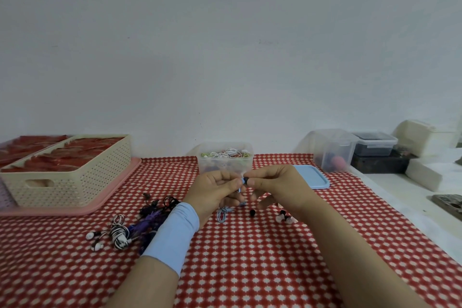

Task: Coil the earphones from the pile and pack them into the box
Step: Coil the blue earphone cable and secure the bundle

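Note:
My left hand (215,189) and my right hand (273,189) meet above the red patterned cloth, both pinching a blue earphone (243,181) at its bud end. Its blue cord (222,215) hangs down in loops onto the cloth below my left hand. Behind my hands stands a clear plastic box (225,159) holding several coiled earphones. The pile of earphones (150,215), black, purple and black-and-white striped, lies left of my left wrist. Loose black and white buds (283,216) lie under my right wrist.
A light blue lid (312,177) lies right of the box. A cream perforated basket (67,170) sits on a pink tray (82,209) at the left. Clear and dark containers (335,150) stand at the back right beside a white counter (400,195).

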Demonstrator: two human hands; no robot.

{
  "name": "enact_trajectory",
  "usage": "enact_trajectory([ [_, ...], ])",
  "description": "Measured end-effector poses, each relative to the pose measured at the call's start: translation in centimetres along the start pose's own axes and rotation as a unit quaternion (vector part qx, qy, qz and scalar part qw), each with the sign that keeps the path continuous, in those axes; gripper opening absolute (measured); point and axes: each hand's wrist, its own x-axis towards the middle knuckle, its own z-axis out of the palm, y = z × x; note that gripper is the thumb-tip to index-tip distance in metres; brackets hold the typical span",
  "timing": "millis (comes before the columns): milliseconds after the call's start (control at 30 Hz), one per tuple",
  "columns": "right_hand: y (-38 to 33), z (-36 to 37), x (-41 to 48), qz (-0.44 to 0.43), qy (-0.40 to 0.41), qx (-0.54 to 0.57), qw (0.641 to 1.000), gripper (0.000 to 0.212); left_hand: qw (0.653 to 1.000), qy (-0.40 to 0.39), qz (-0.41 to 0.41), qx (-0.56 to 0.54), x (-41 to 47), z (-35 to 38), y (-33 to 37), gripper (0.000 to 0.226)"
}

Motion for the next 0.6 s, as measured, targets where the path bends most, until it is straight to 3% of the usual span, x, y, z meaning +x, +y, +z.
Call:
enact_trajectory([
  [267,0.1,-1.1,-0.1,0.043,-0.07,0.015,0.997,0.019,1.0,-0.015,-0.003,-0.005,-0.1,-0.1,0.1,0.009],
  [600,0.4,-1.4,0.1,0.072,-0.088,-0.011,0.993,0.018,0.997,-0.063,-0.037,-0.022,-0.3,0.0,0.1,0.01],
])
